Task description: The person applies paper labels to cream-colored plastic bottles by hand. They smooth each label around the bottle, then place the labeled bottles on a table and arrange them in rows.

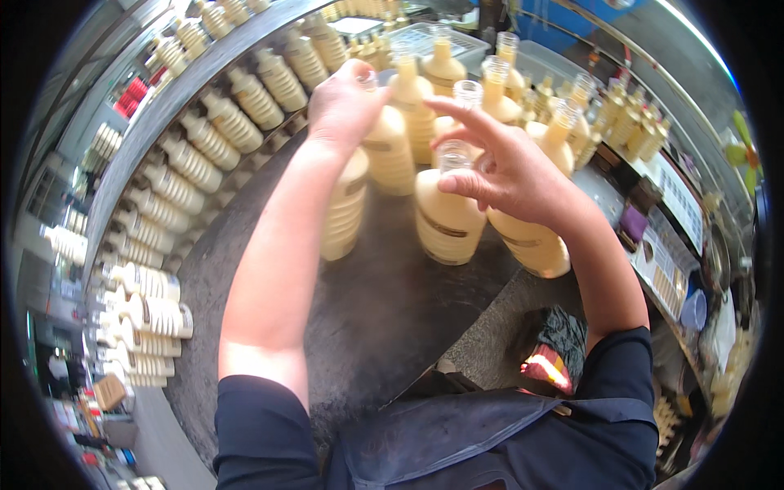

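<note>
Several plastic bottles of cream-coloured liquid, with ribbed bodies and clear open necks, stand grouped on a dark worktable [359,327]. My left hand [347,106] is closed around the neck of one bottle [388,155] at the far left of the group. My right hand [518,167] reaches over a front bottle [447,220], its thumb and fingers spread around the neck without visibly gripping. Another bottle [345,216] stands below my left wrist. Under my right wrist is one more bottle [535,245]. Parts of the rear bottles are hidden behind my hands.
A curved ledge [131,155] runs along the left, with rows of similar filled bottles [192,151] inside it. Clear plastic bins [437,39] stand at the back. To the right, a bench holds more bottles [629,122] and a purple item [633,222].
</note>
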A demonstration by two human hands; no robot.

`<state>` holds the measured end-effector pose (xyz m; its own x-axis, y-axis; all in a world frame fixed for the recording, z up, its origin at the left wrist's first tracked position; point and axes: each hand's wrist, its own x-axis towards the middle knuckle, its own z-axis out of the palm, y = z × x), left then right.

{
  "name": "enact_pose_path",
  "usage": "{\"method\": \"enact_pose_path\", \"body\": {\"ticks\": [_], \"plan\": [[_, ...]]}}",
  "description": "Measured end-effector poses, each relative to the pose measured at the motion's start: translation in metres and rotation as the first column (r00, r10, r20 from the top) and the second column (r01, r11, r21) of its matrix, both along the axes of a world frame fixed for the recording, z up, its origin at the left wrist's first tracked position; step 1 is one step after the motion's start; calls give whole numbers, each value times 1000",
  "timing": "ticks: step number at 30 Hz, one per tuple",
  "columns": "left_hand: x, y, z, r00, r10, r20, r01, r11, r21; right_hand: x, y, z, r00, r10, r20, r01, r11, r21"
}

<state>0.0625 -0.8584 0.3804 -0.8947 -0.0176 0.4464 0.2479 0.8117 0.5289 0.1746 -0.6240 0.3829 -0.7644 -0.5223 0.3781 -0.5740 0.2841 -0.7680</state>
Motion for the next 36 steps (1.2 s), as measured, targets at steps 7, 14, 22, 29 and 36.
{"method": "enact_pose_path", "body": {"ticks": [7, 14, 22, 29, 36], "plan": [[80, -57, 12, 991, 17, -132, 16, 970, 242, 13, -8, -1, 948, -106, 299, 97, 994, 44], [234, -168, 38, 982, -130, -139, 178, 886, 429, 48, -49, 5, 956, -232, 179, 204, 966, 161], [435, -305, 56, 993, 68, 94, -112, 779, 616, 119, -188, 47, 949, 200, 244, -178, 978, -109], [539, -409, 43, 930, 314, 191, -366, 837, 407, 182, -374, 39, 773, 588, 239, -539, 807, -240], [571, -482, 35, 918, 330, 218, -392, 838, 380, 236, -510, 13, 865, 498, -56, -501, 864, -55]]}}
